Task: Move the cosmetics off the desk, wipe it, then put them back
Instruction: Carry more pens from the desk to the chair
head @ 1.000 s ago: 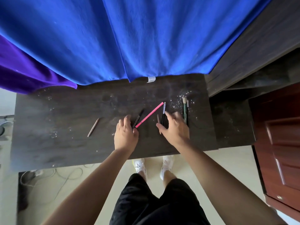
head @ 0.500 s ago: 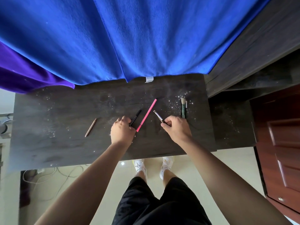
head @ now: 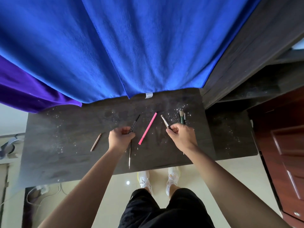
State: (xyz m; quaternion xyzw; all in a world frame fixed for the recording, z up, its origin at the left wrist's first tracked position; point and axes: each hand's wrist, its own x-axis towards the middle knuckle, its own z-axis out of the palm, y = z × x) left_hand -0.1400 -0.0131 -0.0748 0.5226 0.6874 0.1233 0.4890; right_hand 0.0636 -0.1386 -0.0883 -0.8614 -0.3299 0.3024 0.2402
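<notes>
The head-worn wide-angle camera is looking steeply down and forward from standing height, taking in the dark desk (head: 65,153) close below.

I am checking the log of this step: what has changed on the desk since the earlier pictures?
The left hand, open a second ago, now grips the black pen. The right hand has closed round a small brush. The pink pen turned a little steeper. The brown pencil, the green brush and the desk stayed as they were.
</notes>
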